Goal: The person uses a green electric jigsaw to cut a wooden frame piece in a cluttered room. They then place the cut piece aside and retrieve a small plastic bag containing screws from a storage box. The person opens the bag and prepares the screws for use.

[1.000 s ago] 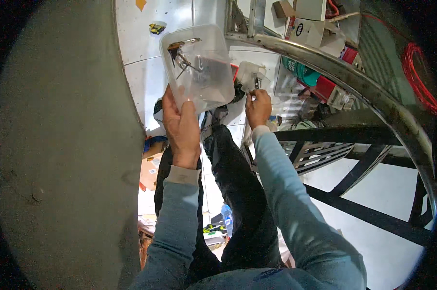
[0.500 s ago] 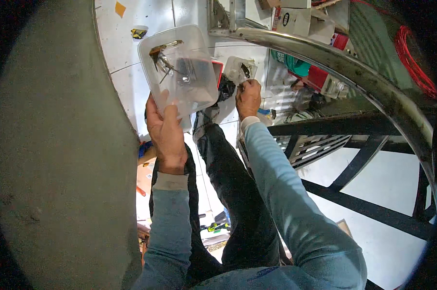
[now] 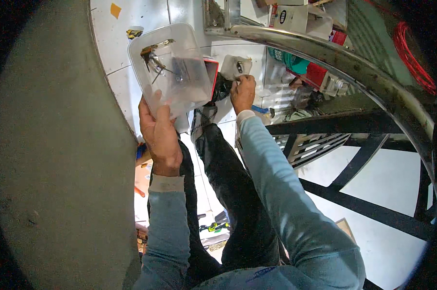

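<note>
My left hand (image 3: pixel 160 133) grips a large clear plastic container (image 3: pixel 192 46) by its near edge, thumb on top. Inside it, toward the far left, lie several thin metal pieces (image 3: pixel 155 58), some brownish; their exact kind is hard to make out. To the right, my right hand (image 3: pixel 244 94) is closed at the near corner of a small clear plastic container (image 3: pixel 230 67), which holds a small dark piece (image 3: pixel 240 67). The fingertips are partly hidden. Between the two containers are a red-edged dark object (image 3: pixel 211 75) and a crumpled black plastic bag (image 3: pixel 222 88).
A curved metal tube (image 3: pixel 320 46) and a black metal frame (image 3: pixel 334 123) stand on the right. Beyond them are cardboard boxes (image 3: pixel 292 19), a teal round container (image 3: pixel 296 63) and a coil of red wire (image 3: pixel 407 58). A grey surface (image 3: pixel 59 145) fills the left side.
Both hands and containers appear slightly farther left, along with the whole scene. The small container now sits at a different tilt, and its dark piece looks shorter.
</note>
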Action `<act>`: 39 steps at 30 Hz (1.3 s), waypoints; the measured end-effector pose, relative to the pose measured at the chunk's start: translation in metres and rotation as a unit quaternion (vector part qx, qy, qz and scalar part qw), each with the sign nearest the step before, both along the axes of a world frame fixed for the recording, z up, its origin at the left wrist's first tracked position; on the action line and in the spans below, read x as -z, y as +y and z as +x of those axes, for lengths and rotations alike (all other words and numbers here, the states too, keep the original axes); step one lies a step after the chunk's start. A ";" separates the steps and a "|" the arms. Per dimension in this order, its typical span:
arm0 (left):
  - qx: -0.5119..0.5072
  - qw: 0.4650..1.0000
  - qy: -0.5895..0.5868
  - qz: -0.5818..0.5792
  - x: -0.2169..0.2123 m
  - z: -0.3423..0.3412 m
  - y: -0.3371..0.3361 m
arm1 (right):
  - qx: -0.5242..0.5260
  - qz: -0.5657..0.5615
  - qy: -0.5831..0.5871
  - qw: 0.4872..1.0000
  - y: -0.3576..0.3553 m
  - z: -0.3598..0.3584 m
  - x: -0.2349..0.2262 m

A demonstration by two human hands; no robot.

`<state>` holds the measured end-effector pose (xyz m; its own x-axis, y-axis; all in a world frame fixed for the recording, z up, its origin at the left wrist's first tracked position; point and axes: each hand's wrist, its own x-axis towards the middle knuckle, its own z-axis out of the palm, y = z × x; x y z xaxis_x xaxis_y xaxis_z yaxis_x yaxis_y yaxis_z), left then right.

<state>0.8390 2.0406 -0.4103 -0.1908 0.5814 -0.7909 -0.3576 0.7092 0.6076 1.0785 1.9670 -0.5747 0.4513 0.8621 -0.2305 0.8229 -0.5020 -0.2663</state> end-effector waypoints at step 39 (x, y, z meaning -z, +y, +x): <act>-0.030 0.999 0.004 -0.013 0.005 -0.002 0.003 | -0.004 -0.118 0.134 0.984 0.044 0.068 0.028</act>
<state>0.8371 2.0439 -0.4149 -0.2317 0.5473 -0.8042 -0.3955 0.7023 0.5919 1.1468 2.0107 -0.6025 0.3409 0.7738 -0.5339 0.7433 -0.5695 -0.3508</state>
